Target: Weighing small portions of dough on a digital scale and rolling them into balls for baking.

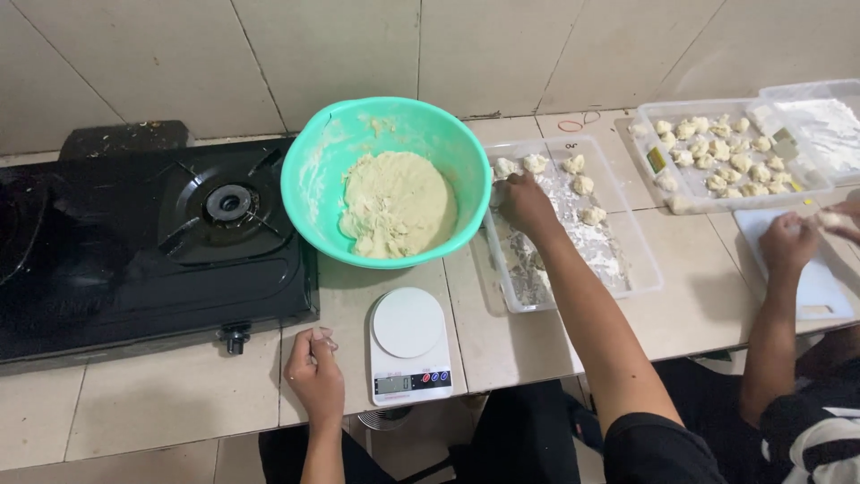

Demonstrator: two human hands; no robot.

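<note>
Your right hand (524,203) reaches into the clear plastic tray (638,269), fingers curled at a dough ball (507,168) in its far left corner; whether they grip it or only touch it cannot be told; your left hand (315,375) rests loosely closed on the tiled desk (161,408), just left of the white digital scale (408,345), whose platter is bare; five or so floured balls sit at the tray's far end, the near end holding only flour; a large mass of dough (397,204) remains in the green bowl (305,193), so by the look of it most portioning is left; beside you another person's hands (788,240) work over a white board (820,287), a fuller tray (690,202) of balls beyond; a gas stove (143,242) stands at left.
</note>
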